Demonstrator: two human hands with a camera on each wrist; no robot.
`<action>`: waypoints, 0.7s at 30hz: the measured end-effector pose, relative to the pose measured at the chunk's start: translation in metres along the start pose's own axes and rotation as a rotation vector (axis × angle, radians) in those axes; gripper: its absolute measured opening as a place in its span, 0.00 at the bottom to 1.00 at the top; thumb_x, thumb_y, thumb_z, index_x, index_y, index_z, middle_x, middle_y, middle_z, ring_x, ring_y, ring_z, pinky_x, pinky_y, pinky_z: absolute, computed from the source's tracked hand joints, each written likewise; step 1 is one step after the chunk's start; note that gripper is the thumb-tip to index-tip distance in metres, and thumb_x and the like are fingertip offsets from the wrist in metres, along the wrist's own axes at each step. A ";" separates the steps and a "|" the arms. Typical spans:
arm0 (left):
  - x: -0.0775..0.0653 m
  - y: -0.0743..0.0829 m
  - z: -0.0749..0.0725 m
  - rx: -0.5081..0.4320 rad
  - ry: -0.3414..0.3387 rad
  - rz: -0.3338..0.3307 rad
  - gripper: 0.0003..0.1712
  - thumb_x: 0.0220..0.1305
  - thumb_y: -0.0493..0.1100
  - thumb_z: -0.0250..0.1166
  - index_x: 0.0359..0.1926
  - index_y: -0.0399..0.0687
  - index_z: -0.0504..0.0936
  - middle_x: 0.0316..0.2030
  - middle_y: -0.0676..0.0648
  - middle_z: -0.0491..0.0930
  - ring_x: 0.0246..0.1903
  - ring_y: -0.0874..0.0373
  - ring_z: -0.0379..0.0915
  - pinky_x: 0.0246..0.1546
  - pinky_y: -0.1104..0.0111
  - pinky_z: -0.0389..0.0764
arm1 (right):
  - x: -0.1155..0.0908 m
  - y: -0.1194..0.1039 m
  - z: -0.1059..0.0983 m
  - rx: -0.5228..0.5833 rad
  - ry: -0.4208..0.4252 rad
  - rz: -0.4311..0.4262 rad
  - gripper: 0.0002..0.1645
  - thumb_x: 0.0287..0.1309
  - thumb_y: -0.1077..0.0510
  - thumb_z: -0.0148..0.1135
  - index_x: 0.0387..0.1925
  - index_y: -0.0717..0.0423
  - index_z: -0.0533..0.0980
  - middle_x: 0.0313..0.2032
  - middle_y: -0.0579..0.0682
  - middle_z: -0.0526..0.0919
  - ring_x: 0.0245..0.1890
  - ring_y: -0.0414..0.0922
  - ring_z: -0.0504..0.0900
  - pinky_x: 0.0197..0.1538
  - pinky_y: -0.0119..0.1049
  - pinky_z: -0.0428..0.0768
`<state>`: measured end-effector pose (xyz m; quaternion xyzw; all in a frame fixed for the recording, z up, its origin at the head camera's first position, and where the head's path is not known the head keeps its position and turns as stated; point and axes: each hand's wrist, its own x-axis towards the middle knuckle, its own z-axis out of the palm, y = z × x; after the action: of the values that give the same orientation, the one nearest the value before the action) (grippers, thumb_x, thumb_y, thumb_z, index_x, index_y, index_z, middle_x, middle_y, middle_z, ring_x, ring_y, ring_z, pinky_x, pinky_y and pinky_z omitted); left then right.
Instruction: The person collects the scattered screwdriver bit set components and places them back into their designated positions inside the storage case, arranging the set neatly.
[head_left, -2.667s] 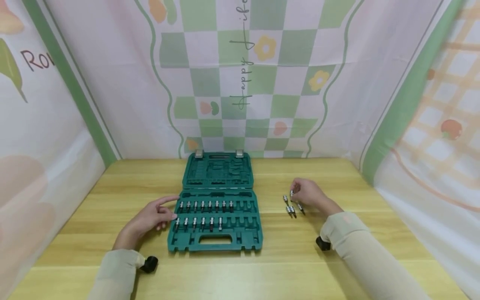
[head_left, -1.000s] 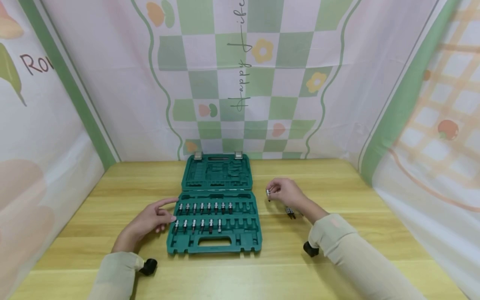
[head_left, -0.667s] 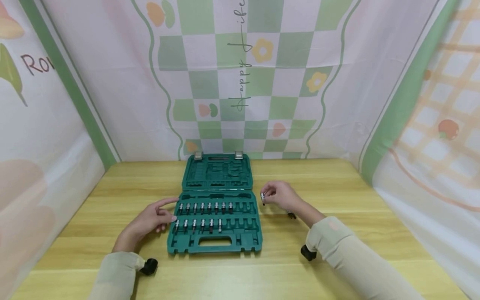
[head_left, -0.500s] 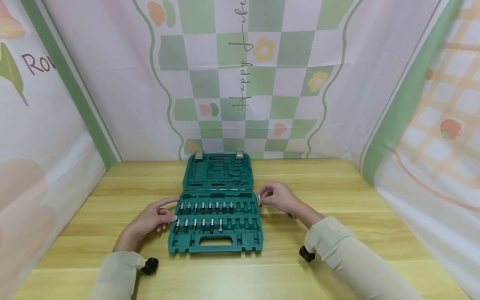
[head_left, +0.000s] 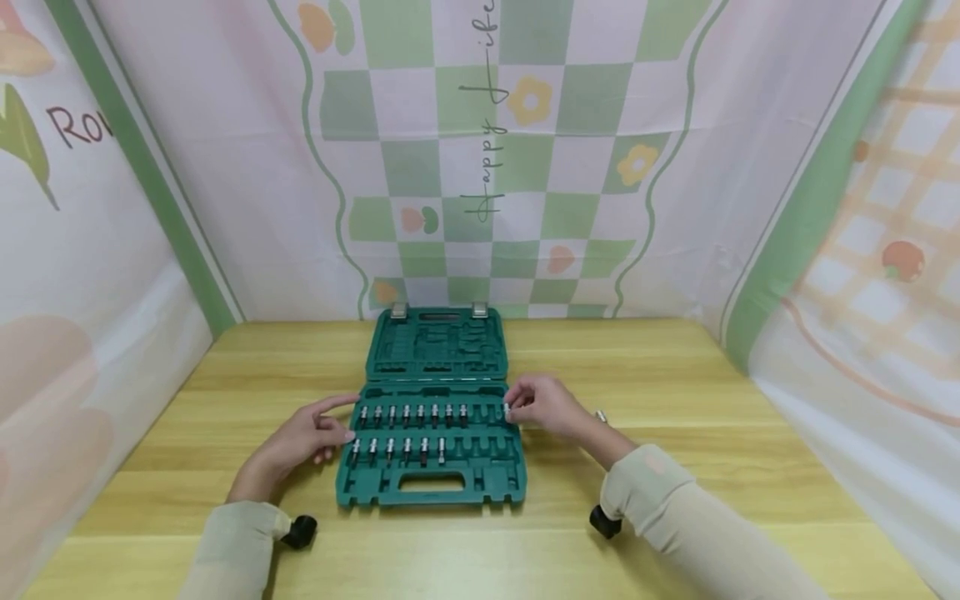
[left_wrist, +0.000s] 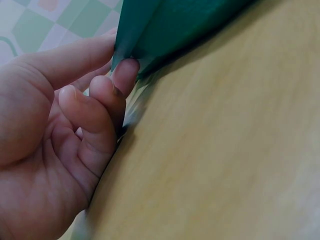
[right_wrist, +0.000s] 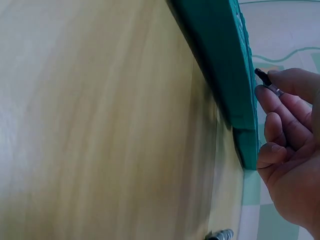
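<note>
My right hand (head_left: 543, 404) pinches a small bit socket (right_wrist: 268, 82), silver with a black tip, between thumb and fingers. It is over the right end of the upper row in the green tool case (head_left: 487, 485), which lies unfolded on the table. Several bit sockets (head_left: 407, 415) fill the left part of that row, and more (head_left: 389, 451) sit in the lower row. At the case's left side, my left hand (head_left: 300, 435) touches the edge with index finger and thumb, its other fingers loosely bent. The left wrist view shows fingertips at the case wall (left_wrist: 170, 30).
Right of the case, a loose bit socket (head_left: 601, 416) shows behind my right wrist; the forearm hides the spot around it. The case lid (head_left: 437, 342) lies back toward the patterned curtain (head_left: 480, 167). Wooden table (head_left: 465, 558) extends along the front.
My right hand picked a bit socket from the loose group on the right and carried it left to the upper row of the case. My left hand has stayed at the case edge.
</note>
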<state>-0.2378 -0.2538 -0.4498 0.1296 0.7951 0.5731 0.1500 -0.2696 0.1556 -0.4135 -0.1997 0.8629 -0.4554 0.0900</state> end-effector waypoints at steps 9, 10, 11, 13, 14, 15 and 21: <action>-0.001 0.002 0.001 -0.003 0.003 0.002 0.39 0.66 0.39 0.64 0.73 0.42 0.58 0.29 0.40 0.80 0.20 0.56 0.70 0.20 0.68 0.74 | -0.002 -0.007 0.008 0.014 0.004 0.006 0.06 0.55 0.66 0.69 0.35 0.60 0.79 0.30 0.49 0.81 0.32 0.45 0.79 0.35 0.37 0.80; -0.001 0.002 0.001 -0.003 0.004 0.000 0.39 0.66 0.39 0.64 0.73 0.42 0.58 0.29 0.40 0.80 0.20 0.56 0.70 0.20 0.68 0.74 | -0.001 -0.008 0.009 0.017 0.002 0.002 0.06 0.55 0.66 0.69 0.35 0.60 0.79 0.29 0.48 0.81 0.32 0.44 0.79 0.35 0.38 0.80; -0.001 0.002 0.001 -0.002 0.002 0.002 0.39 0.66 0.39 0.64 0.74 0.42 0.57 0.29 0.40 0.80 0.20 0.56 0.69 0.19 0.68 0.74 | -0.001 -0.009 0.010 0.017 -0.003 -0.004 0.06 0.55 0.66 0.69 0.35 0.60 0.80 0.29 0.48 0.81 0.32 0.44 0.79 0.35 0.38 0.80; -0.002 0.002 0.001 -0.007 0.003 -0.001 0.39 0.66 0.39 0.64 0.74 0.42 0.57 0.29 0.40 0.80 0.20 0.56 0.69 0.19 0.68 0.74 | 0.000 -0.011 0.013 0.014 -0.006 -0.016 0.06 0.54 0.66 0.70 0.34 0.60 0.80 0.29 0.48 0.81 0.31 0.44 0.79 0.35 0.38 0.79; -0.002 0.002 0.001 -0.007 0.003 0.000 0.39 0.66 0.39 0.64 0.74 0.42 0.57 0.29 0.40 0.80 0.20 0.56 0.69 0.19 0.68 0.74 | 0.001 -0.012 0.014 0.012 -0.007 -0.023 0.06 0.54 0.66 0.69 0.34 0.60 0.80 0.28 0.47 0.81 0.31 0.44 0.79 0.34 0.38 0.79; -0.002 0.002 0.001 -0.006 0.003 -0.001 0.39 0.66 0.39 0.64 0.74 0.42 0.57 0.29 0.40 0.80 0.20 0.56 0.69 0.19 0.68 0.74 | 0.001 -0.012 0.016 0.012 -0.009 -0.028 0.06 0.54 0.67 0.69 0.33 0.60 0.80 0.28 0.47 0.81 0.31 0.44 0.79 0.34 0.37 0.79; -0.001 0.002 0.001 -0.005 -0.001 0.003 0.39 0.66 0.39 0.64 0.74 0.42 0.57 0.29 0.40 0.80 0.20 0.56 0.69 0.19 0.68 0.74 | 0.004 -0.015 0.023 0.020 -0.027 -0.045 0.06 0.54 0.67 0.69 0.33 0.60 0.79 0.28 0.47 0.81 0.31 0.44 0.79 0.35 0.37 0.80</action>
<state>-0.2361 -0.2533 -0.4479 0.1308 0.7935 0.5753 0.1495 -0.2615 0.1286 -0.4140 -0.2243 0.8523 -0.4631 0.0936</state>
